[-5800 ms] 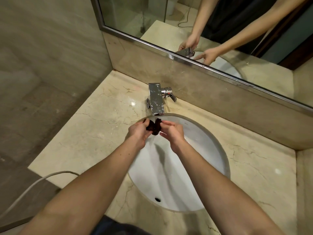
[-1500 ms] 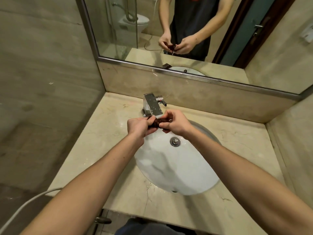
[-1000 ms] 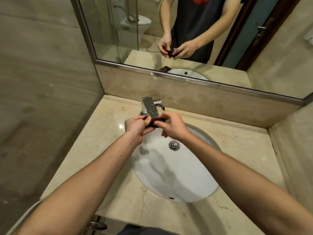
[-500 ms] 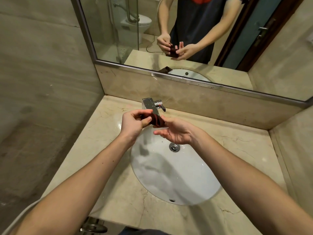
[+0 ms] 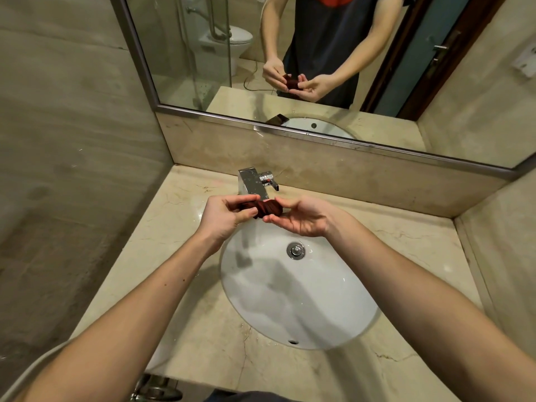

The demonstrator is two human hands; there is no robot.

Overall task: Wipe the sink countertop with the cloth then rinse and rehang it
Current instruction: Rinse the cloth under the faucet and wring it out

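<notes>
Half second ago my right hand (image 5: 301,220) lay flat; now palm up, thumb and fingers loosely curl round cloth (image 5: 268,209). My left hand (image 5: 224,216) still pinches other end. Cloth dark red, twisted wad, above sink (image 5: 290,300), just before faucet (image 5: 252,184).

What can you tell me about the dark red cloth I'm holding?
The cloth is small, dark red, ribbed-looking fabric, bunched into a tight wad. It is held over the back edge of the white basin, just before the chrome tap. The left hand pinches one end; the right hand, palm up, holds the other.
</notes>
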